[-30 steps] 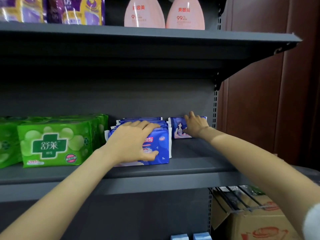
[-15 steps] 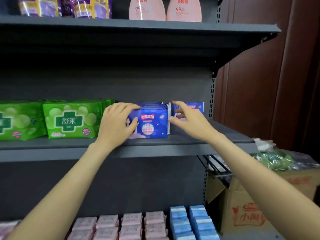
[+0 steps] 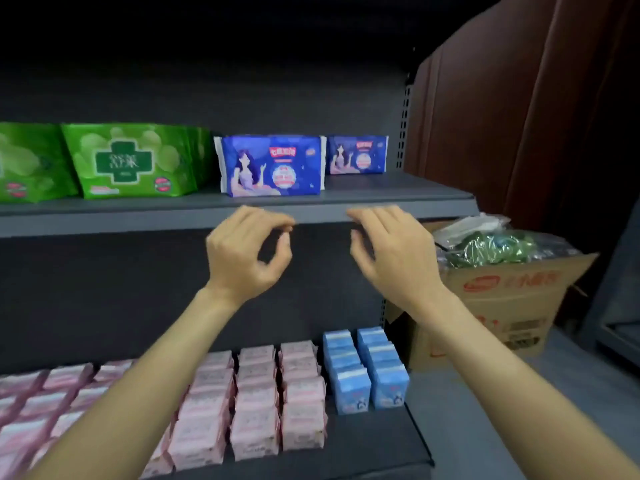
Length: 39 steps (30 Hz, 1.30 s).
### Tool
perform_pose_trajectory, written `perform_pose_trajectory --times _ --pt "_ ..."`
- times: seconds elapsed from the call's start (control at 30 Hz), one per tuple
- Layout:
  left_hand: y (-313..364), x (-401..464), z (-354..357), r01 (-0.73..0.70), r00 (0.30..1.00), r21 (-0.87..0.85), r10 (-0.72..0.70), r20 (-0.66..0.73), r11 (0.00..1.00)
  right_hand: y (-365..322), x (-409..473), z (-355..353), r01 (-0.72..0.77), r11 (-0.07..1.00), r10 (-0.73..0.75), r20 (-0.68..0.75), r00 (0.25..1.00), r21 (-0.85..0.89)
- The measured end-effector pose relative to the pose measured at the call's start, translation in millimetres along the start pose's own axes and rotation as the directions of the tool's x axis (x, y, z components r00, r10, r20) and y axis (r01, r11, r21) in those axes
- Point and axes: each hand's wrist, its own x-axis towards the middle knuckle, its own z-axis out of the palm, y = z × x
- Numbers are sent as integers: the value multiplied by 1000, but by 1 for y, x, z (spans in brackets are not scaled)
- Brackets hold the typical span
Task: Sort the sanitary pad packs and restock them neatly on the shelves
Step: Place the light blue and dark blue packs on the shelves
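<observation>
Head view: both hands hang in the air in front of the middle shelf (image 3: 398, 197), below its front lip and touching nothing. The left hand (image 3: 242, 258) has its fingers loosely curled, thumb and forefinger tips close together, with nothing between them; its grip is released. The right hand (image 3: 394, 251) is likewise empty, fingers bent and relaxed, its grip released as well. The fingertips of both are blurred.

On the middle shelf, a large blue pack (image 3: 272, 165) stands upright, facing forward, near the front edge. Just to its right and farther back stands a second blue pack (image 3: 356, 154) of the same design, close to the shelf's right upright. To the left of the large blue pack are green packs (image 3: 128, 161) standing in rows, the nearest one just beside it, more of them running off the left edge.

On the lower shelf (image 3: 388, 441), pink packs (image 3: 256, 400) stand in tidy rows from front to back, partly hidden by the left forearm. To their right, two rows of light-blue packs (image 3: 367, 368) stand just beside them, at the shelf's right end.

Right of the shelving, an open cardboard box (image 3: 502, 306) sits on the floor, with clear bags (image 3: 491, 244) of green items heaped on top.
</observation>
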Motion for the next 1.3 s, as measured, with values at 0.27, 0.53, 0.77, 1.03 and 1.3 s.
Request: perform_pose_trajectory --times 0.27,0.53,0.77,1.03,1.3 --pt "79 -143 52 341 767 -172 -167 620 924 -23 -198 -12 -110 991 132 403 906 -79" --pt "151 -334 85 708 85 56 -163 983 704 -59 -429 -32 -413 898 324 860 394 -149" --pt "190 -476 80 613 -200 198 -92 975 765 -114 -565 -47 -405 914 -67 992 -105 19" --pt "166 -549 62 364 -330 179 -53 943 914 -137 -626 -32 -249 946 -257 946 -196 206" --pt "163 -562 61 304 -344 223 -112 932 926 -95 -601 9 -783 570 -53 940 -337 -249"
